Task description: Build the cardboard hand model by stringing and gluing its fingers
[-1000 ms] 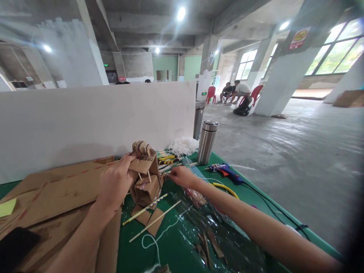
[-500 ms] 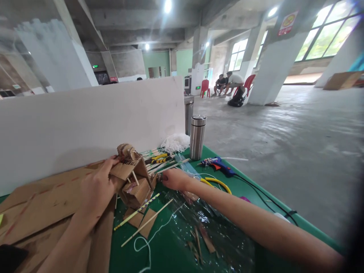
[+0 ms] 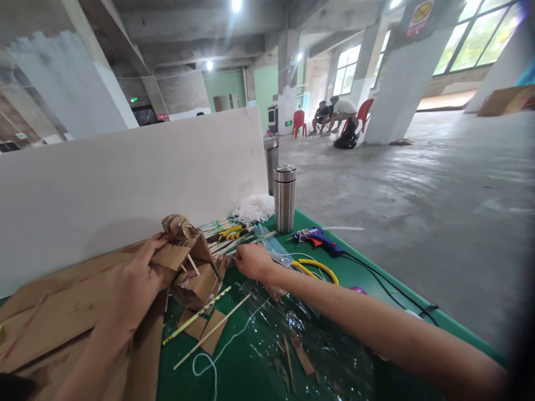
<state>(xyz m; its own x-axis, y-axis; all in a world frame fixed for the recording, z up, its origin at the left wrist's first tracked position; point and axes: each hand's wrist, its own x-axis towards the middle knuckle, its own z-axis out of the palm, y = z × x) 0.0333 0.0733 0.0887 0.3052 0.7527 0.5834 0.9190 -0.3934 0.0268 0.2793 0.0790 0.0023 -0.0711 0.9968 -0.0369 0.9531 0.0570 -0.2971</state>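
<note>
My left hand (image 3: 136,281) clamps its fingers on the top flap of the cardboard model (image 3: 190,264), which stands near the back edge of the green table (image 3: 251,367), tilted a little to the right. My right hand (image 3: 251,260) has its fingertips pinched together at the model's right side (on what exactly, I cannot tell). So the model lies between both hands, the left one bearing it. Two thin sticks (image 3: 209,317) lie just in front, the glue gun (image 3: 315,236) farther right.
</note>
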